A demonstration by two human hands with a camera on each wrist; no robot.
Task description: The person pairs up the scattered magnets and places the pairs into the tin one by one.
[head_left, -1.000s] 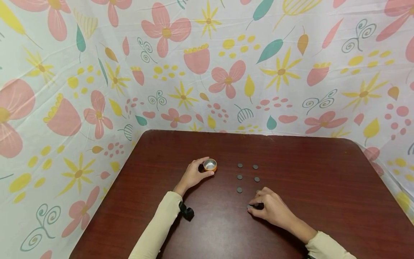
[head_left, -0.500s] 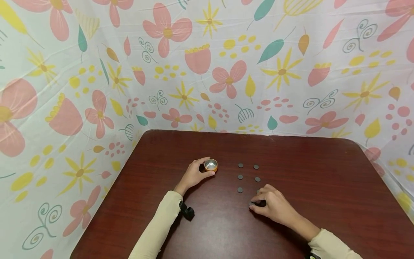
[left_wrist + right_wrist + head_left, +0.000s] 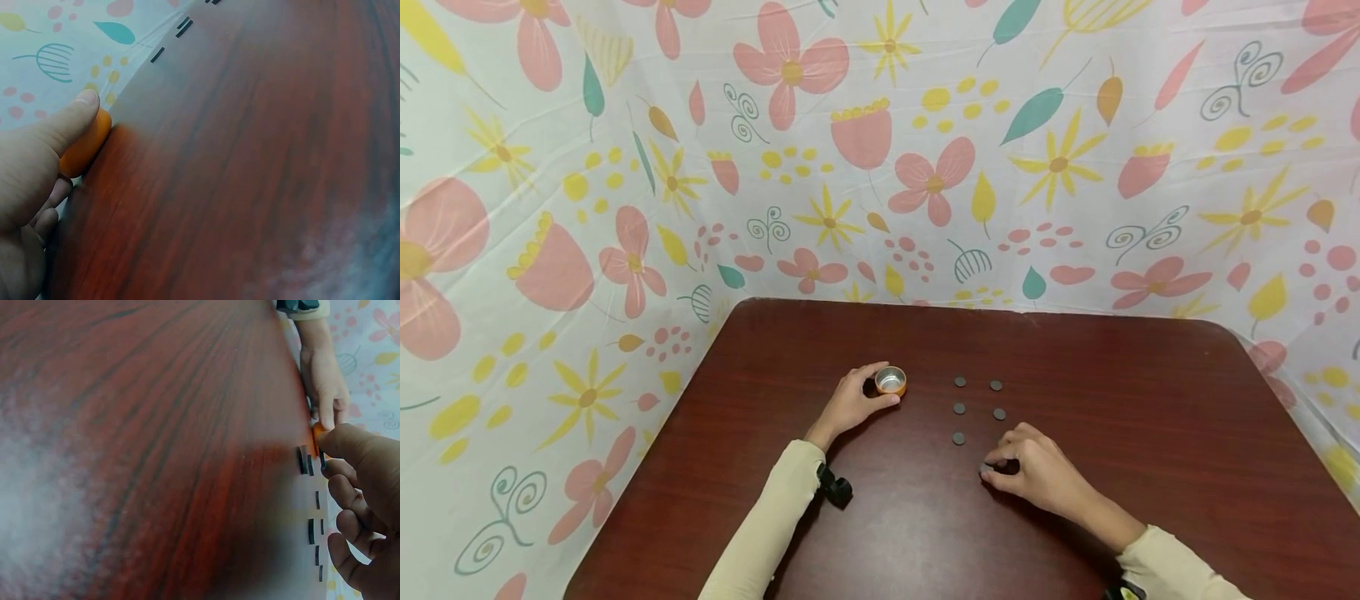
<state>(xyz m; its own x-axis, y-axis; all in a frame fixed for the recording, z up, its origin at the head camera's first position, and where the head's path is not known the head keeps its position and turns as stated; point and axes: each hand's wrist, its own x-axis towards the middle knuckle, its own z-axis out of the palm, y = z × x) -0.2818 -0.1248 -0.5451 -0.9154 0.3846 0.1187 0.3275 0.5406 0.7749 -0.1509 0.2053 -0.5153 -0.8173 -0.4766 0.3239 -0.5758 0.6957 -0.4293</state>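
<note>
Two hands (image 3: 848, 404) (image 3: 1039, 475), one cup (image 3: 892, 392), six-plus discs (image 3: 958, 408)

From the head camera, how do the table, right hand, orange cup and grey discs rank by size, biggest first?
1. Table
2. Right hand
3. Orange cup
4. Grey discs, too alike to rank among themselves

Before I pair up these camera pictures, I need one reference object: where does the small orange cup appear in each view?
Head: orange cup just below centre, left of the dark discs.
Left wrist: orange cup near the left edge, around mid-height.
Right wrist: orange cup toward the right, partly hidden by the right hand.
Shared landmark: the left hand, at the cup in all three.
</note>
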